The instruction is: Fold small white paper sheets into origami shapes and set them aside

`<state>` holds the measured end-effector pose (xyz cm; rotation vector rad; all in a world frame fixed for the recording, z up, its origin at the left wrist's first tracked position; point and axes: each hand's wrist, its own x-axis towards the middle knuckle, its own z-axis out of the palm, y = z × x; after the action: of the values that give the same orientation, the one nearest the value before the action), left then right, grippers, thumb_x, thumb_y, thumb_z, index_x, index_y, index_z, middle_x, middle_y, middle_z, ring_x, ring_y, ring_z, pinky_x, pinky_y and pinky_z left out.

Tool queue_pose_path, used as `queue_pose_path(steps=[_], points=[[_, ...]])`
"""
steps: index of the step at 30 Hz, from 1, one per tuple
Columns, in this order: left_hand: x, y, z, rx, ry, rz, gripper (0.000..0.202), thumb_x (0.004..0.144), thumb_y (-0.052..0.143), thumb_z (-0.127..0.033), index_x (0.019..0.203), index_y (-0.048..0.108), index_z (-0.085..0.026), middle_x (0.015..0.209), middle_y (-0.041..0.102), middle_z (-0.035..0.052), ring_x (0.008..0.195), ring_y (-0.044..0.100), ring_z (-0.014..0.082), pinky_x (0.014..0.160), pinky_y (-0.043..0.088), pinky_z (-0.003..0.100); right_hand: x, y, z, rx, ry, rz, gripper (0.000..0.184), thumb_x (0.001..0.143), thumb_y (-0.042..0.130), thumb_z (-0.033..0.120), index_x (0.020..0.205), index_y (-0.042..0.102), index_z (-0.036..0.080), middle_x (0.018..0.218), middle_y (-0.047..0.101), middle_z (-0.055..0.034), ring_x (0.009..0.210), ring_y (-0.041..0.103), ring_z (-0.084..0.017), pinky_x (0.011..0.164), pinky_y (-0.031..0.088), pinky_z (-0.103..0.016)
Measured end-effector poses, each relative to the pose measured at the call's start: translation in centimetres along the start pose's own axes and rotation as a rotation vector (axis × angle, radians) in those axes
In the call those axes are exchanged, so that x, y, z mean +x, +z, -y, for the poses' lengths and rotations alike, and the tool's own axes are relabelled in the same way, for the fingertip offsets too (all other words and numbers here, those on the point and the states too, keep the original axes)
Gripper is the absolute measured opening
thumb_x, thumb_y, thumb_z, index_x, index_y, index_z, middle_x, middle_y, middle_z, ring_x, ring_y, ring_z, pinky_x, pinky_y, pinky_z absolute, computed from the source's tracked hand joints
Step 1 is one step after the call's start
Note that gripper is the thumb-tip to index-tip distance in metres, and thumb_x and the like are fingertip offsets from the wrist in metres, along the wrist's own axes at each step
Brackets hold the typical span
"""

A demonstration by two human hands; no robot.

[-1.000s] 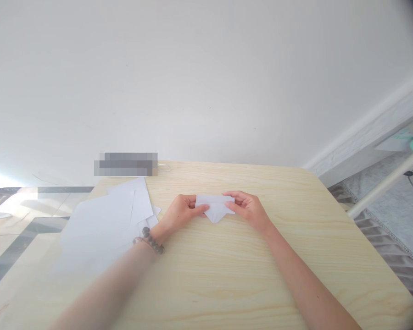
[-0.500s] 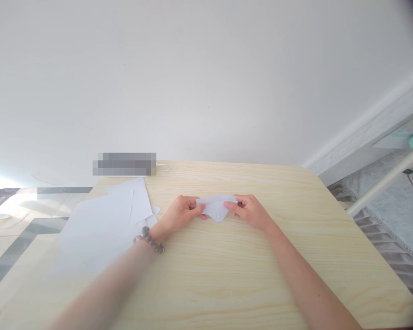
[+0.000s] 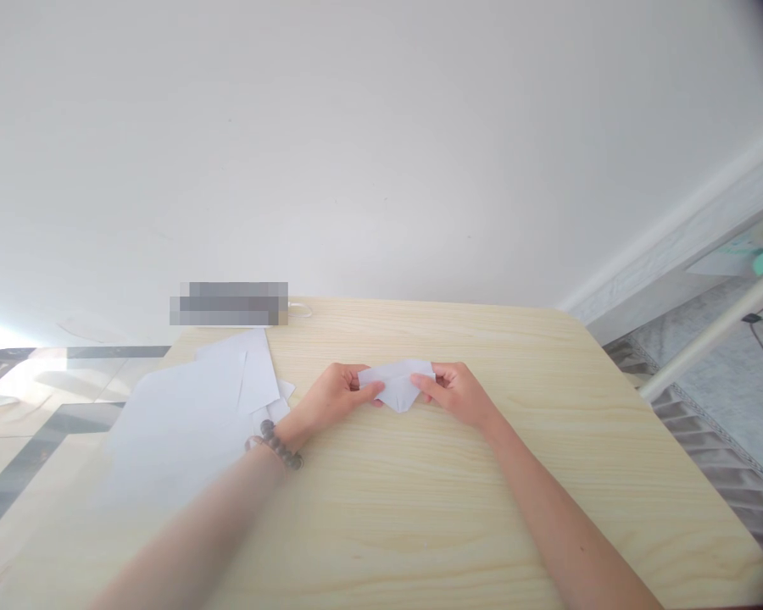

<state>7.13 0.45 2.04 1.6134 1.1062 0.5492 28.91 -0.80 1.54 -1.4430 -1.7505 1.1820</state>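
Note:
Between my two hands is a small folded sheet of white paper [image 3: 399, 391], wide along the top and narrowing to a blunt point toward me. My left hand [image 3: 340, 394], with dark beads on its wrist, pinches the paper's left end, thumb on top. At the right end, my right hand [image 3: 458, 394] grips it the same way, its thumb lying over the upper face. The fingers beneath the paper are mostly hidden. Both hands are just above or on the wooden table [image 3: 420, 508]; I cannot tell which.
Several loose white sheets [image 3: 191, 407] overlap at the table's left side, partly under my left forearm. A blurred-out dark object [image 3: 232, 305] sits at the back left, with a white loop [image 3: 301, 310] beside it. A pale wall [image 3: 381, 152] rises behind the table.
Both hands and the folded paper have shifted very slightly, and my left thumb reaches a little farther in over the paper. The grip at both ends stays the same.

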Motion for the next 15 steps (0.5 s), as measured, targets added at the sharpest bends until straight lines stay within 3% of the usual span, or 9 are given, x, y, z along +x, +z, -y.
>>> queue_pose_path(steps=[3, 8, 15], points=[[0.1, 0.1, 0.1, -0.008, 0.016, 0.027, 0.034, 0.077, 0.047, -0.042, 0.076, 0.066, -0.013, 0.072, 0.065, 0.0025, 0.068, 0.057, 0.0161, 0.063, 0.044, 0.025, 0.0, -0.5, -0.2, -0.005, -0.014, 0.089, 0.036, 0.08, 0.044, 0.043, 0.064, 0.058, 0.014, 0.055, 0.053, 0.0001, 0.047, 0.042, -0.008, 0.045, 0.033, -0.021], [0.4, -0.1, 0.0, -0.119, 0.059, 0.102, 0.033, 0.081, 0.041, -0.035, 0.095, 0.062, -0.013, 0.086, 0.065, 0.0041, 0.086, 0.058, 0.0195, 0.078, 0.043, 0.029, 0.0, -1.9, 0.2, 0.035, -0.022, 0.266, 0.031, 0.083, 0.041, 0.039, 0.074, 0.06, 0.015, 0.072, 0.063, -0.0038, 0.066, 0.055, -0.013, 0.064, 0.043, -0.025], [0.2, -0.3, -0.4, -0.238, 0.095, 0.112, 0.032, 0.083, 0.04, -0.026, 0.11, 0.054, -0.016, 0.098, 0.063, 0.0041, 0.086, 0.061, 0.0166, 0.086, 0.041, 0.029, -0.1, -2.2, 0.6, 0.106, -0.042, 0.266, 0.034, 0.085, 0.039, 0.04, 0.074, 0.061, 0.017, 0.078, 0.066, -0.0047, 0.078, 0.059, -0.017, 0.076, 0.044, -0.03]])
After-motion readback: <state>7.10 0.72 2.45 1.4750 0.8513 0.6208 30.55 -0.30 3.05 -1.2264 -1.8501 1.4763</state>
